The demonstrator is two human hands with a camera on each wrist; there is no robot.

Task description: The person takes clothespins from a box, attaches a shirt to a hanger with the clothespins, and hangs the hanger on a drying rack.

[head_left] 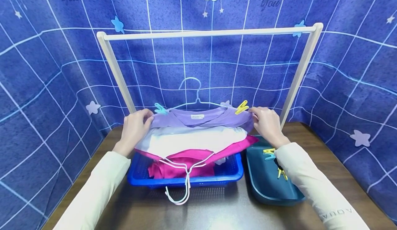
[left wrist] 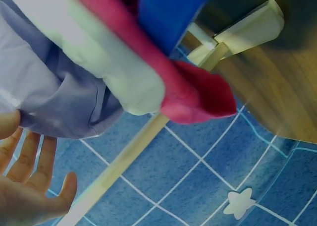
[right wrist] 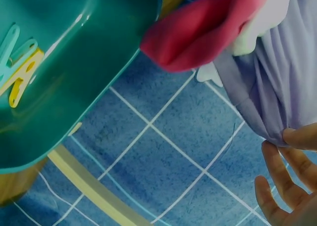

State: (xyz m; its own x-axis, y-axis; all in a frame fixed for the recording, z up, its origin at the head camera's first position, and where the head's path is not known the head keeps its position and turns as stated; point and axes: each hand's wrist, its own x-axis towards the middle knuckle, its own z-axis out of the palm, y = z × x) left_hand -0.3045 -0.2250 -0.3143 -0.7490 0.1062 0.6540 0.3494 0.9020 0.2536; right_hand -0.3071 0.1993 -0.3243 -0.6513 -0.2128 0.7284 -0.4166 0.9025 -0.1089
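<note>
A purple shirt (head_left: 204, 119) hangs on a light blue hanger (head_left: 197, 101). A light blue clothespin (head_left: 160, 108) sits on its left shoulder and a yellow clothespin (head_left: 242, 107) on its right. My left hand (head_left: 136, 128) pinches the shirt's left sleeve edge between thumb and fingers, as the left wrist view shows. At the other side my right hand (head_left: 266, 125) pinches the right sleeve edge, its outer fingers spread apart. Below the purple shirt lie a white garment (head_left: 186, 140) and a pink garment (head_left: 223, 152), with white hangers (head_left: 187, 175) whose hooks point toward me.
Under the clothes stands a blue basket (head_left: 186, 181) with more pink cloth inside. A dark green tub (head_left: 273, 192) holding several clothespins (head_left: 269, 154) is at the right. Behind rises a white rack (head_left: 211, 33) on the wooden table (head_left: 217, 209), before a blue patterned curtain (head_left: 46, 68).
</note>
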